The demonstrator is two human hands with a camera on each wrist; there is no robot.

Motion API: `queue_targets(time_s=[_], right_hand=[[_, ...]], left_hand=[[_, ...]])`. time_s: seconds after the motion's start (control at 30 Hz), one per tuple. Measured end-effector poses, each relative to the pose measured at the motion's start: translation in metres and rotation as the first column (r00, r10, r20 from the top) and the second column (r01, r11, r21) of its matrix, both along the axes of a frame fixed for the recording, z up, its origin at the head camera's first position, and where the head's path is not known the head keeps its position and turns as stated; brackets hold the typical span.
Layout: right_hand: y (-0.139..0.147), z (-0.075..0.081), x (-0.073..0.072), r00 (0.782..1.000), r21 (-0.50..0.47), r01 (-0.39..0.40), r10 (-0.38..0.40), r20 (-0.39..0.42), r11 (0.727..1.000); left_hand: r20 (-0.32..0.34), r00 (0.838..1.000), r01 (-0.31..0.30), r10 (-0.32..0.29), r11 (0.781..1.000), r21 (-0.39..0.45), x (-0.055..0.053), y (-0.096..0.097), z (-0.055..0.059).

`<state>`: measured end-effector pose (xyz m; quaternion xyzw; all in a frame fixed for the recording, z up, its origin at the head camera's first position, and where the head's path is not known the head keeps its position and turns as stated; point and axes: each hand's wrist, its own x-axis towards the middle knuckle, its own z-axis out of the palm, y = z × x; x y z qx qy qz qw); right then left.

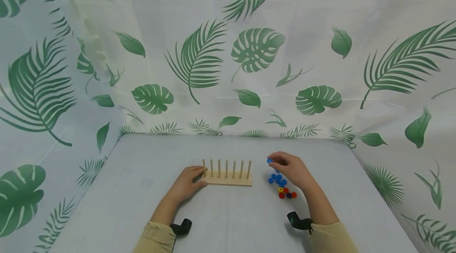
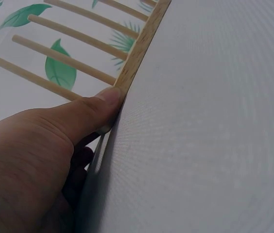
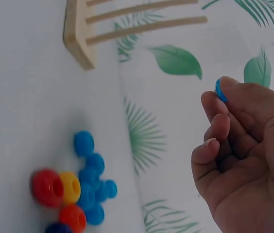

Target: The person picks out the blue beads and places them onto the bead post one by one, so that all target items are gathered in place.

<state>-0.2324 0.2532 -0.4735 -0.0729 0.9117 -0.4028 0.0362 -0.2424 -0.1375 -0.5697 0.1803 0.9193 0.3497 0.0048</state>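
Note:
A wooden peg rack (image 1: 228, 181) with a row of upright bare pegs stands mid-table. My left hand (image 1: 186, 183) grips its left end, the thumb (image 2: 109, 95) lying on the front edge of the base. Raised over the table to the right of the rack, my right hand (image 1: 290, 168) pinches a blue bead (image 3: 220, 91) between thumb and forefinger. Below that hand lies a cluster of blue beads (image 1: 279, 179), with a yellow bead (image 3: 71, 187), red beads (image 3: 48, 188) and a dark blue bead (image 1: 289, 195) at its near side.
The table has a pale cloth (image 1: 142, 189). A leaf-printed curtain (image 1: 213, 118) rises at its back and sides. A black wrist camera (image 1: 182, 227) is strapped to the left wrist, another black wrist camera (image 1: 298, 221) to the right.

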Motion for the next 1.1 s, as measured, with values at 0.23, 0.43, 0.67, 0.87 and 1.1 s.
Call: queue_targets(time_s=[0.23,0.43,0.67,0.87,1.1], right_hand=[[-0.021,0.002,-0.003,1.000,-0.069,-0.010,0.008,-0.017,0.998],[-0.039,0.003,-0.003,1.000,-0.132,-0.015,0.013,-0.014,0.991],[-0.050,-0.003,-0.008,1.000,-0.181,-0.027,0.025,-0.015,0.983],[-0.055,-0.009,-0.009,0.999,-0.182,-0.040,0.036,-0.026,0.983],[-0.057,-0.023,-0.006,0.999,-0.158,-0.045,0.044,-0.010,0.986]], left_hand=[[-0.002,1.000,0.001,-0.001,1.000,0.007,0.000,0.001,0.002],[0.003,1.000,-0.003,0.003,1.000,0.012,0.000,0.001,0.002],[0.003,1.000,-0.003,0.003,1.000,0.009,-0.001,0.001,0.001],[-0.004,1.000,0.001,-0.001,1.000,0.006,-0.002,0.001,0.000],[0.011,1.000,-0.006,0.006,1.000,-0.014,-0.002,0.000,0.000]])
